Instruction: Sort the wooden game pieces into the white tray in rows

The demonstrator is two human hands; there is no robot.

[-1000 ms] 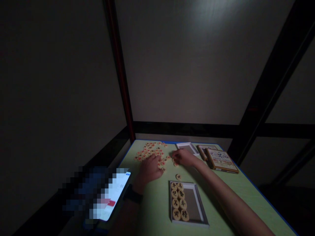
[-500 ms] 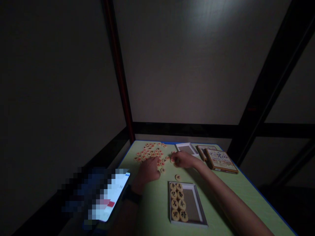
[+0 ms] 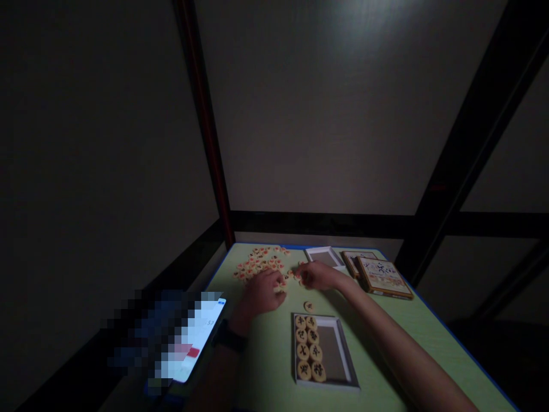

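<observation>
Several round wooden game pieces (image 3: 259,264) with red marks lie scattered on the green table (image 3: 398,332) at the far left. My left hand (image 3: 261,293) rests on the near edge of that pile, fingers curled over pieces. My right hand (image 3: 316,275) is just to its right, fingers bent down onto pieces. A single piece (image 3: 307,306) lies between my hands and a white tray (image 3: 337,355). The tray holds two columns of black-marked pieces (image 3: 307,347) along its left side.
A second white tray (image 3: 325,257) sits at the table's far edge. Two printed box lids (image 3: 383,276) lie to the right of it. A lit phone screen (image 3: 195,340) stands at the left beside the table. Dark beams and a wall rise behind.
Both hands stayed at the pile with small finger shifts. The view tilted slightly, so the table sits a little lower-left in the frame.
</observation>
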